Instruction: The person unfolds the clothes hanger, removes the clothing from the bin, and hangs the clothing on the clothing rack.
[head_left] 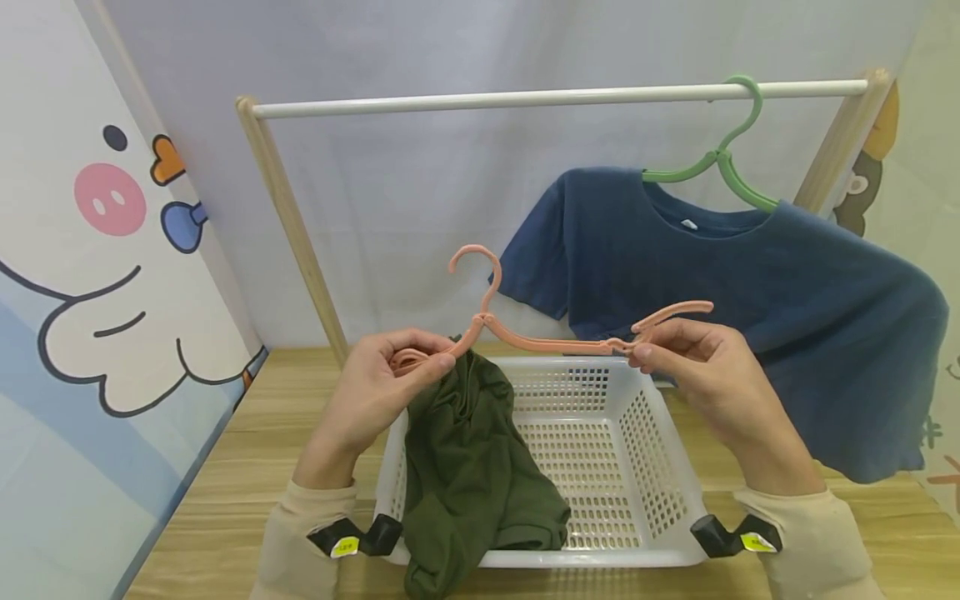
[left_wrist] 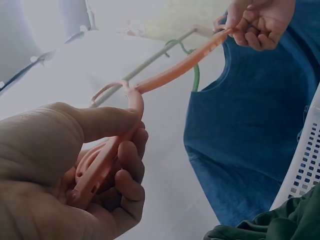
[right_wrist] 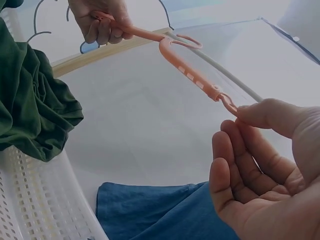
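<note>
Fingers of the left hand are clamped round one arm of the pink hanger and those of the right hand are pinched on its opposite end, presumably so it is steadied from both sides above the white basket

On the person's forearms we see long beige sleeves, the left sleeve and the right sleeve both plain and softly creased, with hemmed cuffs ending near the wrists, beyond which the left hand and the right hand are bare. At each cuff we find a black device, one on the left and one on the right, angular and bent into a shallow V with a blocky inner end. Each carries a bright yellow label, left and right, whose dark marking we find too small to read.
</note>
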